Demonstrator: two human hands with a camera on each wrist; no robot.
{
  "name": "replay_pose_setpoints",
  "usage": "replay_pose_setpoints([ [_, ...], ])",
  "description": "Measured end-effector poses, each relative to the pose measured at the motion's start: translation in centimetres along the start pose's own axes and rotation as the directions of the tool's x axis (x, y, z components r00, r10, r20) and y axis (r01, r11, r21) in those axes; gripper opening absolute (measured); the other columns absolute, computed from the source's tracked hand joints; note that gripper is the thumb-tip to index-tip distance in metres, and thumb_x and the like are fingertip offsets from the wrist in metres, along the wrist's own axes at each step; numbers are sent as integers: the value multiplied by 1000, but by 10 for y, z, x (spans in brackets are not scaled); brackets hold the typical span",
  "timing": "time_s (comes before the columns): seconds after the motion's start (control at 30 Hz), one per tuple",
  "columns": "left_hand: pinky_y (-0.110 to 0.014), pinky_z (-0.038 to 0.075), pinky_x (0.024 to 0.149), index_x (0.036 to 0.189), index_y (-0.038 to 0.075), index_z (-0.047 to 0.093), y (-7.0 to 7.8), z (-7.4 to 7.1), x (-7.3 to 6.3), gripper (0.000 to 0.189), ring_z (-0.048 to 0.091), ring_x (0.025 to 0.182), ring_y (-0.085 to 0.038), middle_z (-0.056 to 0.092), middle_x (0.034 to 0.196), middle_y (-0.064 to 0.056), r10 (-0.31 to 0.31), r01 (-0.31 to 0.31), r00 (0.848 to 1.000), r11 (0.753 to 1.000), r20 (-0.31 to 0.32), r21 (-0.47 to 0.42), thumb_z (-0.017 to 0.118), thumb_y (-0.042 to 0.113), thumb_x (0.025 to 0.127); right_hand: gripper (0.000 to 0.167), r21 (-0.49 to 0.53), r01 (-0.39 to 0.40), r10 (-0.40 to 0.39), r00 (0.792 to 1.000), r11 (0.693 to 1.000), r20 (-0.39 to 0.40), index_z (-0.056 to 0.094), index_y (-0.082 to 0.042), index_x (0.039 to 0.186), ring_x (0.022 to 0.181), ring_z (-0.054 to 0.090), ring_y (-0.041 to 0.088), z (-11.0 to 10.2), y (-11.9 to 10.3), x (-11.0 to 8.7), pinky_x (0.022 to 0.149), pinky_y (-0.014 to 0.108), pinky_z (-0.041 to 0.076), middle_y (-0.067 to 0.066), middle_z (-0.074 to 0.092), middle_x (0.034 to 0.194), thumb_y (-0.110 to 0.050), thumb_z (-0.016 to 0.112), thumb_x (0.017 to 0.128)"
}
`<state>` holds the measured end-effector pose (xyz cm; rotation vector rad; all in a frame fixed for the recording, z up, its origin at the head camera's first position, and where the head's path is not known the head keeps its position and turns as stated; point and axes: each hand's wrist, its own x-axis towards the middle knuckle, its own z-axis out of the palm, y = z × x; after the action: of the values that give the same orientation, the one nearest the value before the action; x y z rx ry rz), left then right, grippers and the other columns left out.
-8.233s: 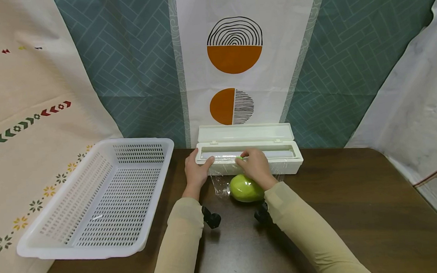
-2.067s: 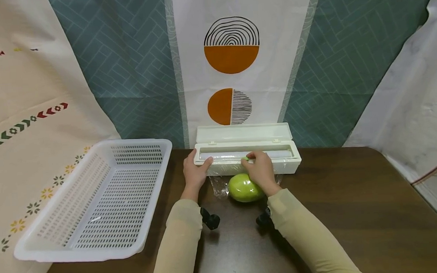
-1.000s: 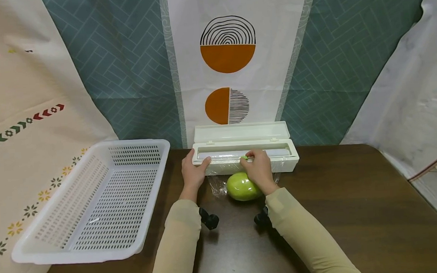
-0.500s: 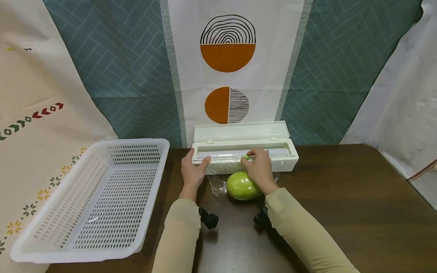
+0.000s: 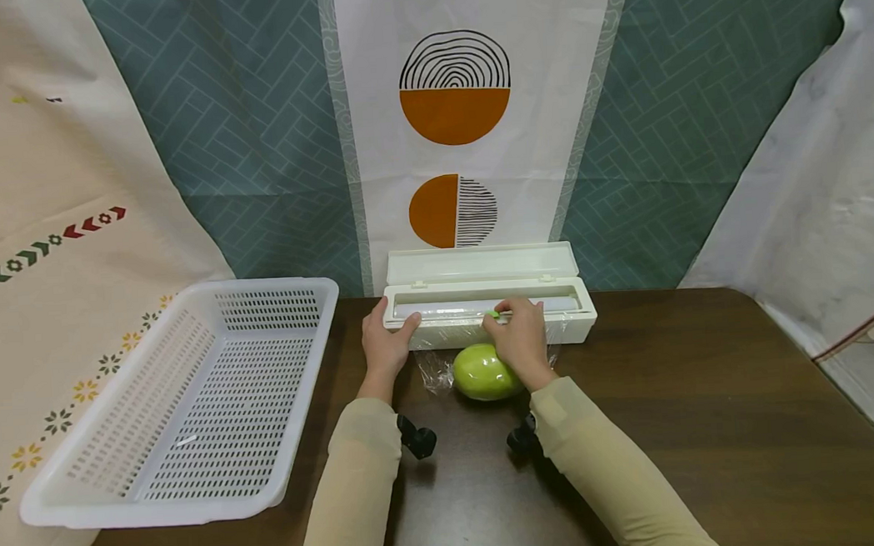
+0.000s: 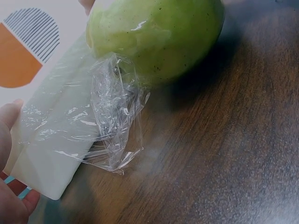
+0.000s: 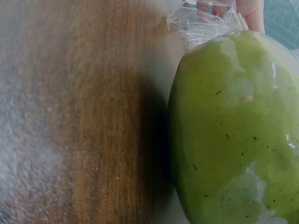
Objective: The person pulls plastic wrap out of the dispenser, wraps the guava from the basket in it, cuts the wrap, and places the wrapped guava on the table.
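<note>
A white cling film dispenser (image 5: pixel 571 329) lies across the table with its lid raised and a roll inside. My left hand (image 5: pixel 386 343) grips its left end, thumb at the front edge. With thumb and fingertips, my right hand (image 5: pixel 519 339) pinches a small green slider cutter (image 5: pixel 494 314) on the dispenser's front rail. Clear cling film (image 6: pixel 112 116) runs down the dispenser's front and bunches at the end of a green mango (image 5: pixel 482 373). Glossy film covers the mango, which sits on the table just before the dispenser; the right wrist view shows its speckled skin (image 7: pixel 238 130) closely.
A white perforated plastic basket (image 5: pixel 297 448) stands at the left, with a small white strip (image 5: pixel 186 440) inside. The dark wooden table (image 5: pixel 717 423) extends to the right. Patterned cloths (image 5: pixel 272 149) hang behind and at both sides.
Since the oldest frame, my right hand has slid the green cutter slightly rightward along the rail. The left hand keeps its grip, and the mango stays in place. The last second shows hardly any movement.
</note>
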<state>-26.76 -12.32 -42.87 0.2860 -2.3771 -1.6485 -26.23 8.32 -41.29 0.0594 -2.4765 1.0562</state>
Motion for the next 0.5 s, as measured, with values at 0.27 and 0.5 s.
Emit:
replay_pose_setpoints([
  [0.27, -49, 28, 112, 147, 11, 34, 0, 0, 0, 73, 30, 136, -36, 31, 147, -18, -2, 2, 1000, 1000, -2, -5, 68, 32, 86, 19, -26, -35, 35, 999, 999, -14, 68, -6, 91, 99, 60, 29, 0, 2, 0, 115, 47, 21, 12, 68, 95, -20, 65, 80],
  [0.5, -49, 28, 112, 147, 11, 34, -1, 1, 0, 73, 30, 136, -36, 31, 147, -17, -2, 2, 1000, 1000, -5, -9, 69, 32, 86, 21, 6, -51, 51, 999, 999, 0, 67, -3, 94, 102, 59, 32, 0, 2, -1, 116, 46, 19, 15, 66, 97, -19, 64, 81],
])
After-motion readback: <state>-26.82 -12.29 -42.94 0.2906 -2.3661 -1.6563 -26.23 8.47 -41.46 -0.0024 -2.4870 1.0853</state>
